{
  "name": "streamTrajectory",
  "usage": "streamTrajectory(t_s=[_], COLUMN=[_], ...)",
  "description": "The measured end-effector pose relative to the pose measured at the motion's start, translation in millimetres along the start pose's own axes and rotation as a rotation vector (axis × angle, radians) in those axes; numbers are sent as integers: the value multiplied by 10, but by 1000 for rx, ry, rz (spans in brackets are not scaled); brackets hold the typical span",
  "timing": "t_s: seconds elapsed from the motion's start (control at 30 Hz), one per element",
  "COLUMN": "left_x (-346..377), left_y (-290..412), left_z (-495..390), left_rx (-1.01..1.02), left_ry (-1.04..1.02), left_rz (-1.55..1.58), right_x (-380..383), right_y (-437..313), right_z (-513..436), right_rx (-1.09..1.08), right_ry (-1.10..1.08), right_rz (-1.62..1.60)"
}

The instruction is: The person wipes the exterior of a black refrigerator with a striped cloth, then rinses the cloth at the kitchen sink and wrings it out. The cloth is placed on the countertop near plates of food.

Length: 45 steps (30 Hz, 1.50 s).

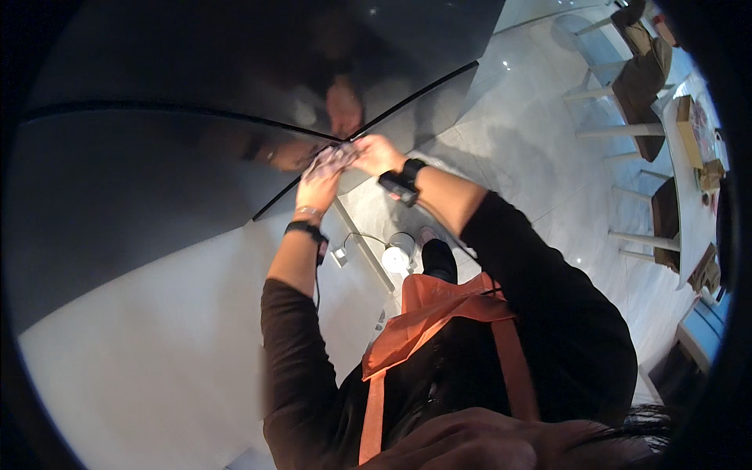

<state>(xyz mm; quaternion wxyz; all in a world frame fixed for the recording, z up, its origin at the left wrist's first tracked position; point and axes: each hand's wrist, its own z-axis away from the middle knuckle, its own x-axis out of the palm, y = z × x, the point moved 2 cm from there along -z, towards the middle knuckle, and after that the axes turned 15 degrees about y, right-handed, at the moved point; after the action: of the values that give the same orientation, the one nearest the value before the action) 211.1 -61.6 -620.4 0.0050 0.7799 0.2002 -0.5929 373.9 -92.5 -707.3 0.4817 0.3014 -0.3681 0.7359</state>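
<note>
A crumpled patterned cloth [333, 163] is pressed to the glossy dark front of a large cabinet or refrigerator [147, 170]. My left hand [317, 191] holds the cloth from below, its fingers mostly covered by the fabric. From the right, my right hand [379, 154] has its fingertips on the cloth's edge; motion blur softens their outline. Both hands are close to where the dark seams [345, 140] between the panels meet. Reflections of the hands show in the shiny surface. Each wrist wears a black strap with a small device.
Below my hands, a round white appliance [397, 258] stands on the floor, its cord running to a wall socket [339, 255]. A baseboard [364, 244] borders the white wall [147, 352]. At right are several brown-covered chairs [643, 88] and a table [684, 200] holding boxes.
</note>
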Motion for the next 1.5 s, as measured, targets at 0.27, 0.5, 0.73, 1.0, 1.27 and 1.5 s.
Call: streamTrajectory(t_s=[0.27,0.5,0.73,1.0,1.27,1.5], left_x=[-182,532,974,436,-2067,-829], left_y=[56,698,1654,1190,229,395], left_z=[659,-1099,-2934,-1595,-1997,-1546], left_rx=[-347,112,-10,-71,-359,146], left_ry=[-105,80,282,137,825,232], left_rz=[-30,204,361,370,263,-264], right_x=[260,-1215,-1954,-890,1162,288], right_y=[524,-1230,-2829,-1393,-1629,-1476], right_z=[-62,183,868,1166,2039,1396], right_rx=[22,-237,-857,-305,-833,-1081], right_ry=[151,384,465,502,-171,48], right_rz=[-206,-235,188,-147,261,524])
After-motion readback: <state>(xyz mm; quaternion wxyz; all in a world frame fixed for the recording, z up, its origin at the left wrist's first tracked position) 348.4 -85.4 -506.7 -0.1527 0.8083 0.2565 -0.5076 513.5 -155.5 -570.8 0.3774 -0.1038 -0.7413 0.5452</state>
